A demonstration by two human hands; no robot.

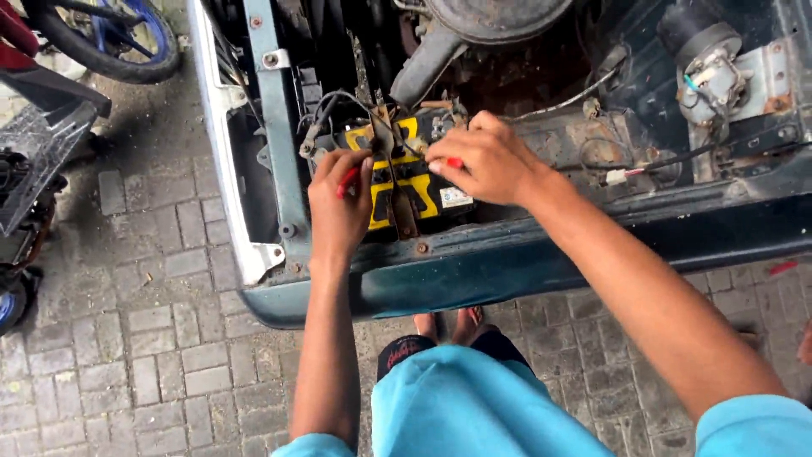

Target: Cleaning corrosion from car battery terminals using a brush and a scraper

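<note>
View: the head camera looked straight down into an open engine bay, with the battery [414,182] as the landmark for everything below.
Hidden: both hands covered much of the battery's top; its left terminal lay under the left hand's fingers, and its far edge was lost among cables [326,110].
Cut off: the round air cleaner [495,17] beyond the battery ran out of the top edge; a wheel [118,38] far left of it was also cropped.
Hard to tell: what the small red bits at each hand were; they showed only as slivers between fingers.
Left hand [338,207]: it rested on the battery's left end, fingers curled and pinching something red [348,179].
Right hand [482,161]: it lay over the battery's right end, fingertips pressed together around a small red piece [454,162].
Around: a rusty clamp bar [397,190] crossed the battery's middle from far side to near side. A dark hose [423,63] sloped down just beyond the battery. A grey part with a white plug [710,68] sat well to its right. The green body edge [507,258] ran along its near side, with a white panel [224,144] to its left.
In the way: the clamp bar and the tangled cables stood between the two hands and the battery's top.
Battery look: black case, yellow top panels, a small white label at its right near corner, dusty.
Ground: grey paving [161,338] lay near of the body edge, with the person's blue shorts [474,398] and feet below.
</note>
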